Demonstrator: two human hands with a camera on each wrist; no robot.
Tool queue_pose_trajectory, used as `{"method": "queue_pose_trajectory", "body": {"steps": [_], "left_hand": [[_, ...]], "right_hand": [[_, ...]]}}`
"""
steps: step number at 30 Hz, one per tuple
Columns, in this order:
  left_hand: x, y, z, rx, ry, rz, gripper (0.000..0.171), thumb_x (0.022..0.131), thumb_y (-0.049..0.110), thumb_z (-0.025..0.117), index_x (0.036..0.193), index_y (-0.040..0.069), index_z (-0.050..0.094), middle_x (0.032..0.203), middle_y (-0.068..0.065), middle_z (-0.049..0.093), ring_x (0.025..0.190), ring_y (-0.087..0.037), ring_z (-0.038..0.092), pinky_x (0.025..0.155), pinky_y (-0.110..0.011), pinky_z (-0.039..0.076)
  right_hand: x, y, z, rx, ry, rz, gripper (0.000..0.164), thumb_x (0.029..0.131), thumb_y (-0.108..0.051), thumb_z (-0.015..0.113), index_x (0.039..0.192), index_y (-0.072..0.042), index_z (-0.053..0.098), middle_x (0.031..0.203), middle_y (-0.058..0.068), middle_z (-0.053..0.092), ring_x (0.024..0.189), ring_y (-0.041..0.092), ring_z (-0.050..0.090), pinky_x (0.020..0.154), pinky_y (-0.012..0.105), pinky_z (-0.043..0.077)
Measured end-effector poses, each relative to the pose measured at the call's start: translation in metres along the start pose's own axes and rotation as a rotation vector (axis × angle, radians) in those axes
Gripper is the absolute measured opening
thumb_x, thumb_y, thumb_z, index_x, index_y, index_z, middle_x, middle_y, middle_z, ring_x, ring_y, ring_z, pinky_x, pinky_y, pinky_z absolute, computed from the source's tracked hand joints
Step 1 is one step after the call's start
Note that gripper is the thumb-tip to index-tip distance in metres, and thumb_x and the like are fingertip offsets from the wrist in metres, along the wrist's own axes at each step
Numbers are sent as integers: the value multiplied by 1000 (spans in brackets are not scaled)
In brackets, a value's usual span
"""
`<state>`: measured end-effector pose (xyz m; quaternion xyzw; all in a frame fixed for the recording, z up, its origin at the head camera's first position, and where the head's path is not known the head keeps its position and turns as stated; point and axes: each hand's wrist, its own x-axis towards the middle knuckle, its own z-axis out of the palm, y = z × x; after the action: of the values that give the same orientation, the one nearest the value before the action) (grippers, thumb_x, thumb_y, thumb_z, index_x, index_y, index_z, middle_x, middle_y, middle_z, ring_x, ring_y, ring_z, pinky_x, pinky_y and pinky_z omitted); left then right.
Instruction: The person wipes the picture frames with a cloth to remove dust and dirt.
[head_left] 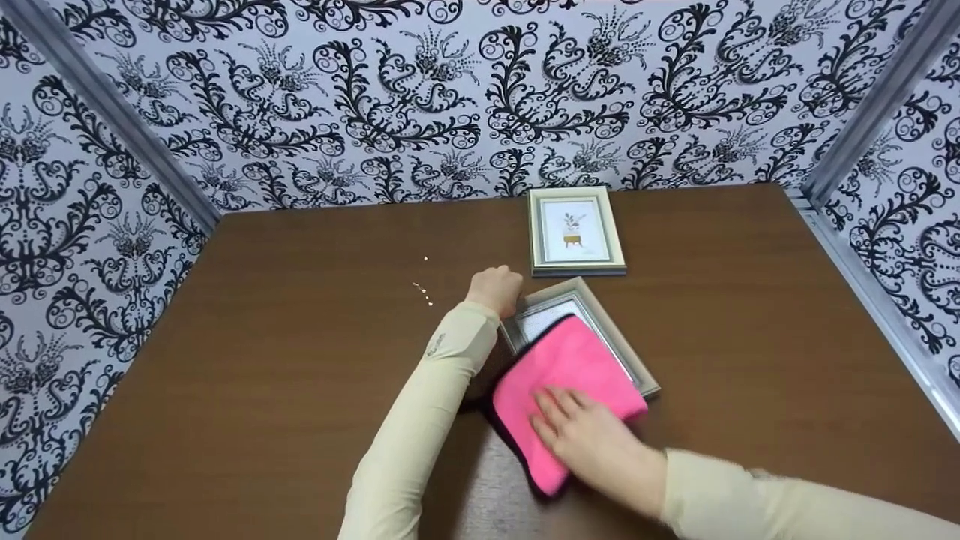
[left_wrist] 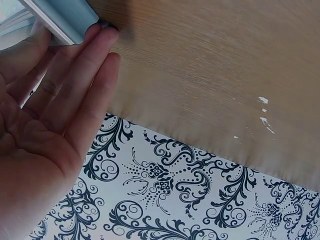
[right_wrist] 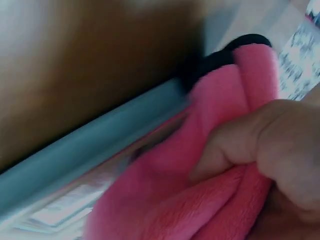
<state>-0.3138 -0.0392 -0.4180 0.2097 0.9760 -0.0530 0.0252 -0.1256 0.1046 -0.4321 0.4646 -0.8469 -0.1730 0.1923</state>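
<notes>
My left hand (head_left: 496,290) grips the upper left corner of a silver-edged picture frame (head_left: 615,330). In the left wrist view, its thumb and fingers pinch the frame's edge (left_wrist: 67,20). A pink cloth with black trim (head_left: 577,360) covers the lower part of that frame and hangs past its near side. My right hand (head_left: 589,439) holds the cloth from above, fingers spread over it. In the right wrist view, the thumb presses into the folded cloth (right_wrist: 220,125) beside the frame's edge (right_wrist: 100,145). The frame's picture is mostly hidden.
Behind lies a second, cream-edged picture frame (head_left: 576,259) with a plant drawing. Small white flecks (head_left: 424,292) mark the brown table (head_left: 300,360) left of the hands. Patterned walls (head_left: 420,97) with metal posts enclose the back and sides.
</notes>
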Motion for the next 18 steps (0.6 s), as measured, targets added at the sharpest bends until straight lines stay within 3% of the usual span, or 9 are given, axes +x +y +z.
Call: {"method": "queue_pose_trajectory", "body": {"steps": [4,9,18], "left_hand": [[2,0,1,3,-10,-3,17,76,9,59,89,11,69,95,-9,63,85,-26,60,65,-40,51],[4,0,3,1,-27,-4,19,78,10,57,92,11,69,95,-9,63,85,-27,61,64,-41,51],[2,-2,-1,-60,-73,-17,18,78,13,58,89,17,71,96,-7,64,87,-25,60,67,-41,50]], "right_hand": [[-11,-21,-13,-157,15,-23,44,88,-12,26,110,-8,63,117,15,55,108,29,51,92,39,38],[-13,-38,-16,-329,-82,-57,58,88,-5,8,114,-3,60,122,21,50,115,35,44,98,47,29],[24,-44,-7,-566,-470,-62,47,94,-38,25,132,-17,44,135,16,37,123,38,32,99,56,18]]}}
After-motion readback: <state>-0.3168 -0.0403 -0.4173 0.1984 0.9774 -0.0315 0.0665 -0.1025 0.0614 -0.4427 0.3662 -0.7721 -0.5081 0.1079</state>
